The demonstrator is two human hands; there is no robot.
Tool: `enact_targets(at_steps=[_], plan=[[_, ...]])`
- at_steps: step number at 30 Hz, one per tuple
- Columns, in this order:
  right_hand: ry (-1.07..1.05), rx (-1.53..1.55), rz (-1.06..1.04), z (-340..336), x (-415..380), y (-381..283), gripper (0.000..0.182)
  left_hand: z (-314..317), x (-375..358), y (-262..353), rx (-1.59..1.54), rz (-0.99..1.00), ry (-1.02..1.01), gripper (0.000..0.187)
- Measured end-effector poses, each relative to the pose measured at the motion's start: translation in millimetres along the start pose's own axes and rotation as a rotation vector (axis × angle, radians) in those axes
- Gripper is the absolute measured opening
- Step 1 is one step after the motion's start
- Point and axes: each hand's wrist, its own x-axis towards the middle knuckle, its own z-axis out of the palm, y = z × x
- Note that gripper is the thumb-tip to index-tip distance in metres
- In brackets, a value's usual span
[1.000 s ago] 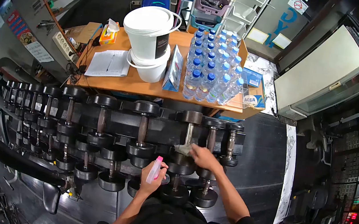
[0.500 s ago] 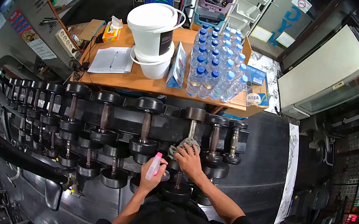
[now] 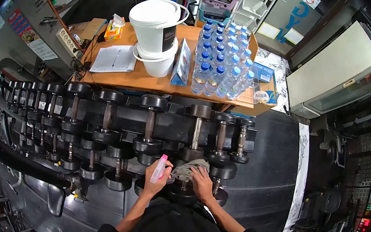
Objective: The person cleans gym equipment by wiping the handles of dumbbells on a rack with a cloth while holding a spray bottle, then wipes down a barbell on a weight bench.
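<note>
Near the lower middle, my left hand [image 3: 157,176] is closed round a clear spray bottle [image 3: 159,168] with a pink part at its top. To its right, my right hand [image 3: 202,183] presses on a grey cloth [image 3: 184,169], which lies over the near end of the dumbbells on the lower row. Just beyond the cloth is a dumbbell [image 3: 196,133] with a shiny metal handle on the upper row. Part of the lower dumbbell [image 3: 182,193] under the cloth is hidden.
Racked dumbbells [image 3: 150,123] run to both sides. Behind them, a wooden table [image 3: 152,82] holds white buckets [image 3: 152,28], several water bottles [image 3: 216,75], an open notebook [image 3: 114,58] and a tissue box [image 3: 114,30]. A bench pad [image 3: 26,163] is at left, a white fridge [image 3: 334,69] at right.
My right hand and the cloth have moved down toward my body, off the upper shiny-handled dumbbell, and the cloth is more spread out. My left hand still holds the bottle. The view has shifted slightly.
</note>
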Motion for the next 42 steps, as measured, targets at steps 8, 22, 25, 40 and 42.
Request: enact_targets(at_steps=[8, 22, 25, 40, 42], plan=[[0.166, 1.308, 0.986, 27, -62, 58, 0.039, 3, -30, -5, 0.115, 0.054, -0.024, 0.004], [-0.078, 2.161, 1.034, -27, -106, 37, 0.058, 48, -162, -10, 0.036, 0.011, 0.102, 0.004], [-0.093, 2.218, 0.979, -34, -125, 34, 0.058, 67, -201, -16, -0.021, -0.029, 0.140, 0.004], [0.154, 1.813, 0.925, -114, -92, 38, 0.061, 105, -204, 0, -0.046, -0.005, -0.041, 0.005], [0.280, 1.625, 0.751, -123, -51, 46, 0.054, 104, -176, 4, -0.032, 0.045, -0.033, 0.004]])
